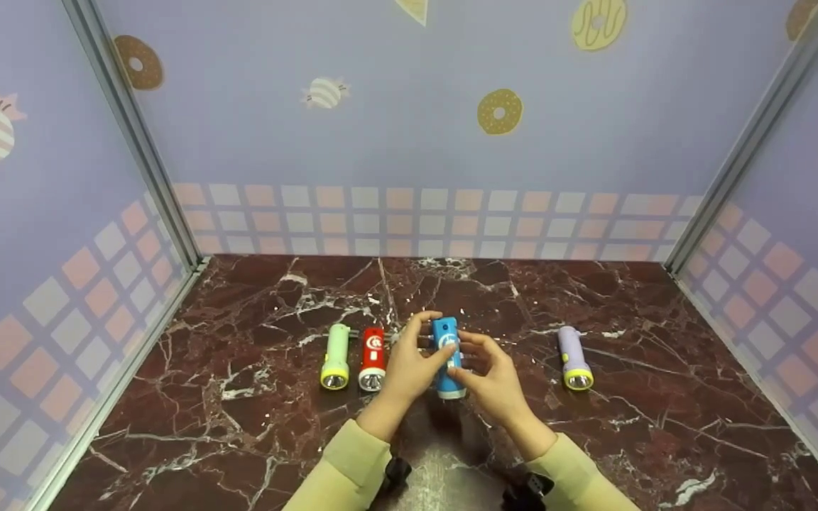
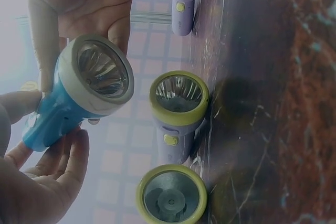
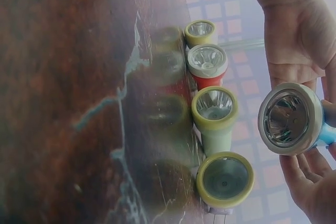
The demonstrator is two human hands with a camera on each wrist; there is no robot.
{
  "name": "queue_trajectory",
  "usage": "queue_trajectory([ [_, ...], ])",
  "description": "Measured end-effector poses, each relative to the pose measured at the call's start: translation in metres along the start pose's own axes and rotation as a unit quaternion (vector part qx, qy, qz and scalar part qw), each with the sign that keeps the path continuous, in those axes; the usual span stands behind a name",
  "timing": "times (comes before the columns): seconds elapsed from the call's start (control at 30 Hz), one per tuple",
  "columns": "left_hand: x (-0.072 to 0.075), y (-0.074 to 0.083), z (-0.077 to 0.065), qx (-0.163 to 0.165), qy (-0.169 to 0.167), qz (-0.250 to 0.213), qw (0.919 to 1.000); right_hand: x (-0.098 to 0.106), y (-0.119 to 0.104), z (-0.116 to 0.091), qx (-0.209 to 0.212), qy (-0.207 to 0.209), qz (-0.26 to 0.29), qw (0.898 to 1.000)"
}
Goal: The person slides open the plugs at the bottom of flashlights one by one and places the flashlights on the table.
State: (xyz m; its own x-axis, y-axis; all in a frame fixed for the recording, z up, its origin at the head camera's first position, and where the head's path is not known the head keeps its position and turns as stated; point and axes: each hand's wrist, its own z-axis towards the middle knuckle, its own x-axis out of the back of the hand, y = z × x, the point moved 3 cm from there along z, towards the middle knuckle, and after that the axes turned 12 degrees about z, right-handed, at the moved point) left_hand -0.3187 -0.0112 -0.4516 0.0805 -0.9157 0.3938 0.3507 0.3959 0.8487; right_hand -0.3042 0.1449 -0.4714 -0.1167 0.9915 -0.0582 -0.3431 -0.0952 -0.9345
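We look toward a lilac wall (image 1: 395, 142), printed with sweets and checks, at 12 o'clock behind a dark red marble-patterned tabletop (image 1: 238, 443). Near the middle, the person's left hand (image 1: 409, 363) and right hand (image 1: 494, 376) together grip a blue flashlight (image 1: 449, 342), raised off the surface. Both thumbs press its upper face, the left nearer 12 o'clock than the right, with other fingers curled about the barrel; its lens end points toward 6 o'clock.

From it, we find a red flashlight (image 1: 373, 343) lying at 9 o'clock and a pale green flashlight (image 1: 338, 348) just beside that, farther out. A purple flashlight (image 1: 571, 348) lies well apart at 3 o'clock. The wrist views give us a second green flashlight (image 3: 216, 140) and a second purple flashlight (image 2: 181, 153), largely hidden by the hands from above.

We judge the blue one to be hard plastic: light, stiff, somewhat slippery where glossy. The barrel behind the flared head seems the surest hold, since the flare should stop fingers sliding. Its clear lens (image 2: 102, 69) looks likeliest to scratch or crack, so we would keep fingertips off it.
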Motion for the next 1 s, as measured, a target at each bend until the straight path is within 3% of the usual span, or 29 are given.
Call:
queue_trajectory([
  [0.47,-0.0030,-0.0041,0.0002,-0.010,0.032,-0.014,0.9993,-0.0008,0.0014,0.0000,0.002,0.008,0.002,1.000],
  [1.0,-0.0032,-0.0034,0.0000,-0.011,0.036,-0.017,0.9991,-0.0016,0.0015,-0.0016,0.003,0.003,0.014,1.000],
])
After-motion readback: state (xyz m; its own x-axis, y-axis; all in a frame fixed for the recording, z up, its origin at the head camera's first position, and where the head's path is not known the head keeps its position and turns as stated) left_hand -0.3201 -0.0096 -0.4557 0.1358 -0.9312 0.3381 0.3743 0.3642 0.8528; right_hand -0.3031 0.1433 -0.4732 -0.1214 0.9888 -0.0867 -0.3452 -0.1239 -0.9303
